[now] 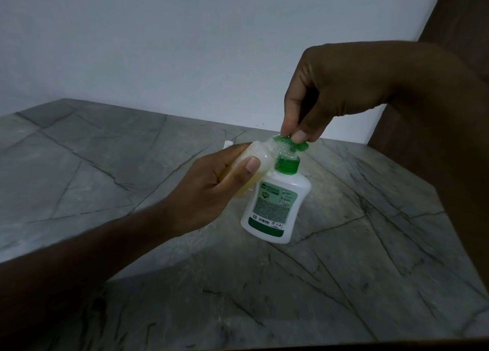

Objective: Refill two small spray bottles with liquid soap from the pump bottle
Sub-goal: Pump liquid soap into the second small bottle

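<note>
Pump bottle (275, 205) upright on marble counter (344, 284), right hand (330, 94) pinching its green pump head (287, 144), left hand (211, 189) gripping tilted spray bottle (258, 156)

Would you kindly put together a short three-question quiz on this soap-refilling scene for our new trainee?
1. True or false: the pump bottle lies on its side on the marble counter.
2. Which hand presses the green pump head? A) left hand B) right hand C) neither
3. Fill in: the left hand holds the small spray bottle tilted, its open mouth at the pump ____.

Key: 1 false, it stands upright; 2 B; 3 nozzle.
</note>
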